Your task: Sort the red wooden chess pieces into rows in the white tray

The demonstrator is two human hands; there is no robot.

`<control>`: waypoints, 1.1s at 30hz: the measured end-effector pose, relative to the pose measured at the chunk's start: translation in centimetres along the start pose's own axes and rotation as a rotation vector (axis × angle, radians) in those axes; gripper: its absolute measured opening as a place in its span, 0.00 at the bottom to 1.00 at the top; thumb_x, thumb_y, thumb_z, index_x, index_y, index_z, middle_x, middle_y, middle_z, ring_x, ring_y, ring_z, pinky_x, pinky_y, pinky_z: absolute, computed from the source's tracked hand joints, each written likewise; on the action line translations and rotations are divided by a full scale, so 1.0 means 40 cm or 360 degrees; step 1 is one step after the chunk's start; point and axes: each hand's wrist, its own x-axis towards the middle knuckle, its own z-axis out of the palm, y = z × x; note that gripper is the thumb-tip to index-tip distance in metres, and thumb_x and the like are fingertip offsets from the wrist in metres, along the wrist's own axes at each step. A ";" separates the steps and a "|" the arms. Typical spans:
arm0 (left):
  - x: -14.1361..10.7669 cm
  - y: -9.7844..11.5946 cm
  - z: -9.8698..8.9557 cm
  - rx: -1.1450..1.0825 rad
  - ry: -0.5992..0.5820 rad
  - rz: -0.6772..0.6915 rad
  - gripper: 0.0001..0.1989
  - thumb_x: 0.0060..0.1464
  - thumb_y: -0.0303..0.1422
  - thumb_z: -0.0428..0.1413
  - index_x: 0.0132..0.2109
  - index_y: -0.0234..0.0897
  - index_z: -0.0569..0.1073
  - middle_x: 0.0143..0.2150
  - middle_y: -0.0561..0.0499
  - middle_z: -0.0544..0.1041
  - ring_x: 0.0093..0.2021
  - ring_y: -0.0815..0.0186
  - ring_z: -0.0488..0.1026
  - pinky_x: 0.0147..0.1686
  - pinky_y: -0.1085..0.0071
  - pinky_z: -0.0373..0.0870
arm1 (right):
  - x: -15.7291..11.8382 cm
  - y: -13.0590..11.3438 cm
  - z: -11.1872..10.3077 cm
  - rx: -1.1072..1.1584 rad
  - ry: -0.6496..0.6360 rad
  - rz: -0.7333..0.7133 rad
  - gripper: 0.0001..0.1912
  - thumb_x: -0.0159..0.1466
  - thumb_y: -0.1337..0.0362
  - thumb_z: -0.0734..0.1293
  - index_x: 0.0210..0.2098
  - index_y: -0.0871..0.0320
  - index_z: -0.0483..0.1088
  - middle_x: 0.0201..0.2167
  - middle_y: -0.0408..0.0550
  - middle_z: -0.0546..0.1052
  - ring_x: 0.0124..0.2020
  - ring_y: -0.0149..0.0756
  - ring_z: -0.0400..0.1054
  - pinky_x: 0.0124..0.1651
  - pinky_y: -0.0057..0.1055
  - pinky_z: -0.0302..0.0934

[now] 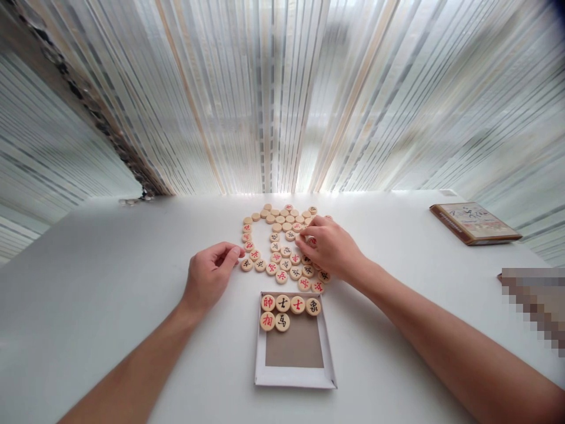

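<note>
Many round wooden pieces with red or black characters (286,251) lie spread on the white table; some near the far side show blank faces. My right hand (327,244) is over the right part of the spread, fingers bent down and pinched together; what is between the fingertips is hidden. My left hand (216,268) rests at the left edge of the pieces, thumb and fingers pressed together, with nothing I can make out in them. Nearer to me stands a shallow white box (295,377) holding several pieces in two rows at its far end, including a red one (267,321).
A flat brown box with a picture on its lid (479,221) lies at the far right of the white table (110,294). A blurred brown-edged object is at the right edge. Striped curtains (282,94) hang behind the table.
</note>
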 end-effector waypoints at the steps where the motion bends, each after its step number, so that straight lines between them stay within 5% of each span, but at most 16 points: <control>1: 0.000 0.001 0.000 -0.0001 -0.0002 0.0003 0.15 0.63 0.43 0.58 0.36 0.38 0.84 0.35 0.49 0.86 0.35 0.61 0.81 0.36 0.70 0.76 | -0.001 -0.006 -0.002 -0.0023 -0.0014 0.0007 0.09 0.71 0.62 0.70 0.37 0.58 0.82 0.39 0.56 0.79 0.41 0.47 0.74 0.43 0.39 0.67; 10: -0.004 0.008 0.004 -0.0003 0.0018 0.0005 0.14 0.64 0.40 0.58 0.36 0.39 0.84 0.35 0.49 0.87 0.35 0.61 0.82 0.37 0.70 0.78 | -0.010 -0.036 0.000 -0.0148 -0.0050 -0.0096 0.12 0.70 0.64 0.69 0.31 0.59 0.80 0.37 0.59 0.79 0.41 0.51 0.72 0.44 0.42 0.63; 19: -0.004 0.018 0.002 0.0000 0.0042 0.0017 0.13 0.63 0.39 0.57 0.36 0.38 0.84 0.35 0.50 0.86 0.34 0.62 0.82 0.37 0.70 0.77 | 0.002 0.010 0.012 0.0067 -0.0002 -0.0084 0.20 0.72 0.65 0.65 0.22 0.58 0.72 0.33 0.55 0.77 0.39 0.45 0.69 0.46 0.39 0.63; 25: 0.004 0.068 -0.003 0.0012 0.0095 0.0108 0.14 0.63 0.40 0.57 0.39 0.37 0.83 0.39 0.48 0.87 0.40 0.59 0.84 0.45 0.66 0.80 | 0.005 0.032 -0.003 0.0181 0.0134 0.0025 0.15 0.71 0.61 0.67 0.29 0.58 0.77 0.36 0.55 0.80 0.41 0.47 0.72 0.44 0.40 0.65; 33: 0.134 0.145 0.042 0.0329 -0.0168 0.0312 0.10 0.61 0.36 0.60 0.42 0.40 0.86 0.39 0.47 0.88 0.39 0.58 0.83 0.42 0.65 0.79 | 0.035 0.108 -0.086 0.0264 0.0301 0.0328 0.14 0.68 0.57 0.68 0.31 0.58 0.81 0.29 0.50 0.81 0.32 0.42 0.74 0.37 0.37 0.64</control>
